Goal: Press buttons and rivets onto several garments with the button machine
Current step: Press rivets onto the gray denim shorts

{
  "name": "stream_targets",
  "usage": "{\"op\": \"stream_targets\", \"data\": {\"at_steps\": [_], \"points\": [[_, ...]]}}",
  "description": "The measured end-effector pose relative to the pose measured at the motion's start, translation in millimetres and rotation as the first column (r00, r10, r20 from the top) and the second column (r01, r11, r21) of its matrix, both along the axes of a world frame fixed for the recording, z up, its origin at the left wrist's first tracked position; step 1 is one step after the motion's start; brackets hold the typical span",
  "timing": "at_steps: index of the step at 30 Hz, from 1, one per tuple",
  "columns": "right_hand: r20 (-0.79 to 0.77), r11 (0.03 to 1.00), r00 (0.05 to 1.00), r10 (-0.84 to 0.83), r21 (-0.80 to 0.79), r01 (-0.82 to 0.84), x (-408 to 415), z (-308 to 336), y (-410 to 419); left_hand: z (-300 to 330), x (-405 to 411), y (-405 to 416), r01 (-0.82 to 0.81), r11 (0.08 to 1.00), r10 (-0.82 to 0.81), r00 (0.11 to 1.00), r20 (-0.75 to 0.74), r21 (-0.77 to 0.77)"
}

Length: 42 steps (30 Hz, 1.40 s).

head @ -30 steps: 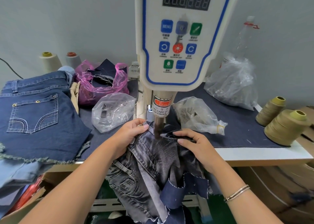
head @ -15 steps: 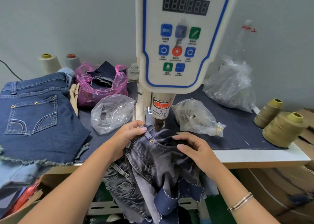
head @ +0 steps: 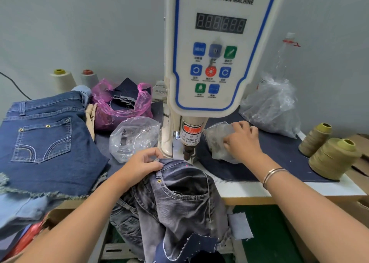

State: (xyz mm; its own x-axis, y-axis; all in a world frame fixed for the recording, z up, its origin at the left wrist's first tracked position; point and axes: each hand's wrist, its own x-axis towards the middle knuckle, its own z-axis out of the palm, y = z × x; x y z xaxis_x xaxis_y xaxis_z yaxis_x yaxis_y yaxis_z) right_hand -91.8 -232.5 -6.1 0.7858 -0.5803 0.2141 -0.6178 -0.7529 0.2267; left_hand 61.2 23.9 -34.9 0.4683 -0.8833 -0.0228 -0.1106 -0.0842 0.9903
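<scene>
Left hand (head: 142, 164) pinches grey jeans (head: 179, 185) waistband; right hand (head: 242, 141) seemingly grips clear bag (head: 216, 137).

Left hand (head: 142, 164) at 6 o'clock, fingers curled, pinching cloth, forearm extending to 7 o'clock, right hand (head: 242, 141) at 3 o'clock, palm down, fingers bent, forearm running to 4 o'clock, wrist banded

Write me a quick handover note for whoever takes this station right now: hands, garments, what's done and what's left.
Left hand pinches the grey jeans at the waistband, just in front of the press head.
Right hand is on the clear bag right of the machine, fingers at the plastic.
Done: one rivet shows at the grey jeans' pocket corner; blue shorts with rivets lie on the left.
Left: take a piece from the bag, position the jeans under the head, press.
</scene>
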Motion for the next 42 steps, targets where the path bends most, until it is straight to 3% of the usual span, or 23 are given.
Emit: {"op": "stream_targets", "data": {"at_steps": [9,17,22,26,29,31,33,35,36,38,42], "points": [[-0.195,0.987,0.979,-0.05,-0.156,0.019,22,-9,3,12,-12,1,0.118,0.992,-0.122,0.988,-0.092,-0.039],[-0.309,0.985,0.951,-0.034,-0.171,-0.02,29,-5,4,15,-20,-17,-0.063,0.997,0.066,0.994,-0.083,0.032],[-0.295,0.985,0.955,-0.032,-0.17,-0.019,28,-8,6,25,-37,-25,0.009,0.995,-0.021,0.992,0.128,0.096],[-0.298,0.986,0.954,-0.042,-0.166,-0.009,25,-7,6,31,-39,-16,0.14,0.988,-0.144,0.988,0.059,0.066],[-0.233,0.991,0.972,-0.029,-0.134,-0.002,22,-9,6,35,-28,-2,0.166,0.986,-0.165,0.977,-0.132,-0.001],[-0.17,0.994,0.985,-0.022,-0.108,0.003,17,-12,6,37,-12,7,0.12,0.993,-0.118,0.983,-0.138,0.011],[-0.126,0.996,0.992,-0.015,-0.084,0.004,13,-13,4,34,5,11,0.065,0.994,-0.073,0.994,0.084,0.084],[-0.08,0.998,0.997,0.001,-0.058,-0.006,8,-11,5,29,12,10,-0.024,0.987,-0.032,0.94,0.341,0.158],[-0.019,0.999,1.0,0.02,-0.043,-0.021,5,-9,6,25,12,9,-0.044,0.985,-0.022,0.924,0.381,0.164],[0.185,0.999,0.981,0.053,-0.007,-0.052,-4,-5,8,16,4,8,0.022,0.993,-0.053,0.96,0.275,0.114],[0.519,0.991,0.846,0.122,-0.021,-0.13,-24,1,24,10,-16,9,0.173,0.983,-0.177,0.981,0.076,0.052]]}}
